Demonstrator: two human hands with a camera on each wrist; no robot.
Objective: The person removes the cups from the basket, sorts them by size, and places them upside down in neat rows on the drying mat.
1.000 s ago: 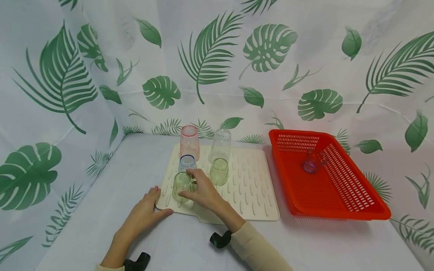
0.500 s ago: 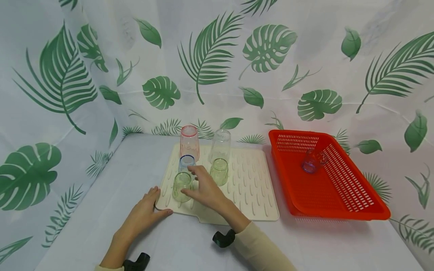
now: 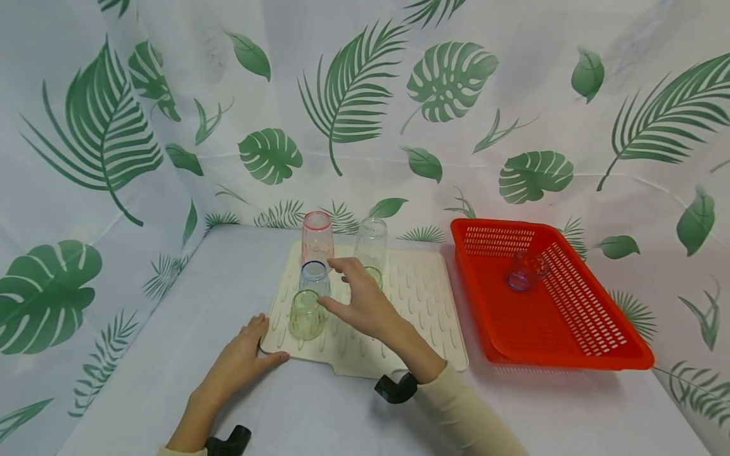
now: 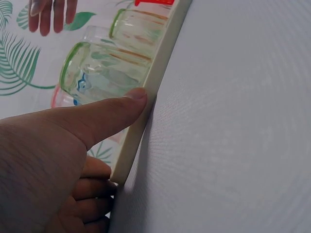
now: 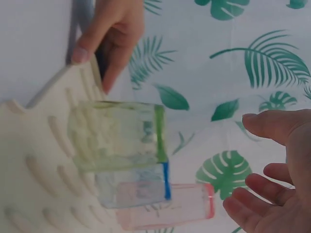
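Note:
My left hand grips the near left corner of a cream drying mat, thumb along the front edge and fingers at the side. Over the mat, my right hand is spread with nothing in it, apart from the glasses in the right wrist view. Just left of it stands a green glass. Behind that are a blue-rimmed glass and a tall pink-rimmed glass. A tall clear glass stands at the back, and the right hand partly hides a second green glass.
To the right of the mat stands a red plastic basket with slotted sides. Bluish-purple glassware lies inside it. A white cloth covers the table, and a leaf-patterned curtain hangs behind.
My right hand has let go of the front green glass and moved up and to the right, away from it. The left hand stays at the mat corner.

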